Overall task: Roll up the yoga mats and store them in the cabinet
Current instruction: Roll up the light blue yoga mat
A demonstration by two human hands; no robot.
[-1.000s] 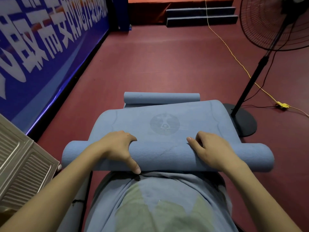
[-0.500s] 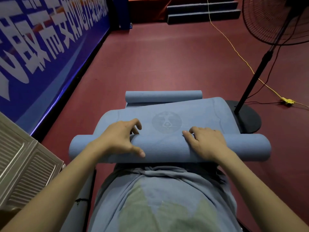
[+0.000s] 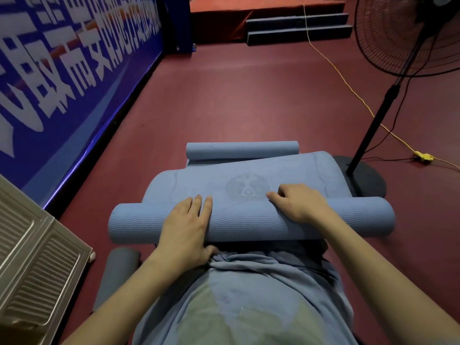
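A blue yoga mat [image 3: 249, 220] lies on the red floor in front of me, most of it wound into a thick roll, with a short flat stretch bearing a round logo beyond it. My left hand [image 3: 185, 225] lies flat over the roll, fingers straight and pointing forward. My right hand [image 3: 297, 204] rests on the roll's top with its fingers bent over the far side. A second blue mat [image 3: 241, 149], rolled up, lies just past the flat end. A dark grey rolled mat [image 3: 114, 277] sits by my left forearm.
A metal cabinet door [image 3: 32, 260] with louvred panels stands at the lower left. A blue banner wall [image 3: 62, 78] runs along the left. A standing fan [image 3: 388, 100] with its round base [image 3: 366, 180] is at the right, and a yellow cable [image 3: 348, 88] crosses the floor.
The roll has moved forward and grown thicker, and the flat part is shorter. My left hand went from gripping the roll to lying flat across it.
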